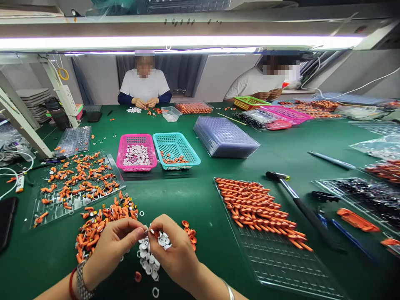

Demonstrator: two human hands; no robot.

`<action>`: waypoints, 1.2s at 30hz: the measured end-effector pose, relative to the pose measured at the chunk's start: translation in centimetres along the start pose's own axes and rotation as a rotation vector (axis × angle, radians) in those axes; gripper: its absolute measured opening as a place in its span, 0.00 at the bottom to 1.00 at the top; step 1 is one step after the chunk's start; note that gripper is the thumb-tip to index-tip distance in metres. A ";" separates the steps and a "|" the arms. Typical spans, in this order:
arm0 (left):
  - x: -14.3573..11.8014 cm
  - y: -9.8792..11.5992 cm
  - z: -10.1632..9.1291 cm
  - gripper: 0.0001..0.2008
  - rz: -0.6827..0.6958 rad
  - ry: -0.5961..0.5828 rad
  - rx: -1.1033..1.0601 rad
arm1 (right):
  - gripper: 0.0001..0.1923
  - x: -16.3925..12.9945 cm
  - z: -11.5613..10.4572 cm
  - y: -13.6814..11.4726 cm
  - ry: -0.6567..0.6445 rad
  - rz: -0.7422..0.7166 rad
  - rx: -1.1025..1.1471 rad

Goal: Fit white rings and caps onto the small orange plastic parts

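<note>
"Hands: how many at the bottom of the frame?"

"Two, bare. The left hand (pixel 109 246), lower left of centre, pinches narrowly, thumb to forefinger; I can't tell what is in it. The right hand (pixel 176 254), just right of it, pinches a small white piece (pixel 151 231) between its fingertips, just below the frame's middle."

"And around them?"

"One pile of flat, smooth white rings (pixel 148 260) between the wrists, too overlapped to count. One lone ring (pixel 153 293) lies at the bottom edge, one orange cap (pixel 138 276) above it. Left of the hands is one heap of glossy orange stemmed parts (pixel 93 227)."

"Baskets?"

"Two in the middle, upper half, both perforated plastic: one pink basket (pixel 136 168) with white pieces, one turquoise basket (pixel 170 143) with orange ones. Right of them stands one stack of clear ridged trays (pixel 228 137)."

"Other trays nearby?"

"One clear tray (pixel 281 258) at lower right, orange stems in slanting rows; another clear tray (pixel 114 166) at left, its orange parts scattered."

"People?"

"Two across the green table (pixel 218 208): one person (pixel 143 85) upper centre-left, another person (pixel 246 85) upper right."
</note>
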State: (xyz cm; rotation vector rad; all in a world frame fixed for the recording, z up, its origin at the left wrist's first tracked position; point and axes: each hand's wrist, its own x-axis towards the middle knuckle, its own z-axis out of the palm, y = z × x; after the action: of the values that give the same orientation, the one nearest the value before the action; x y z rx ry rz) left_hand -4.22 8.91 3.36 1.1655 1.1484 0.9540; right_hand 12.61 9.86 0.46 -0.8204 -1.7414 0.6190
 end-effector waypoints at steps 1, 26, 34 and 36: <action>0.1 -0.1 -0.1 0.09 -0.027 -0.028 -0.055 | 0.08 0.0 -0.1 -0.1 -0.001 -0.024 0.019; 0.1 0.4 -1.4 0.07 0.112 -0.394 -0.137 | 0.05 0.0 -1.2 -0.1 -0.129 -0.425 0.090; 0.0 0.6 -1.3 0.07 0.142 -0.414 -0.092 | 0.06 0.2 -1.5 -0.6 -0.144 -0.426 0.085; -0.1 0.6 -1.3 0.06 0.154 -0.415 -0.080 | 0.07 0.2 -1.5 -0.6 -0.145 -0.426 0.087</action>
State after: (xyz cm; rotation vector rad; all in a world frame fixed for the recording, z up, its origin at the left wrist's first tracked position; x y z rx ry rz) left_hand -5.51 9.17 3.90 1.3254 0.6911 0.8149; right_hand 13.83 9.64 1.49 -0.3318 -1.9301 0.4689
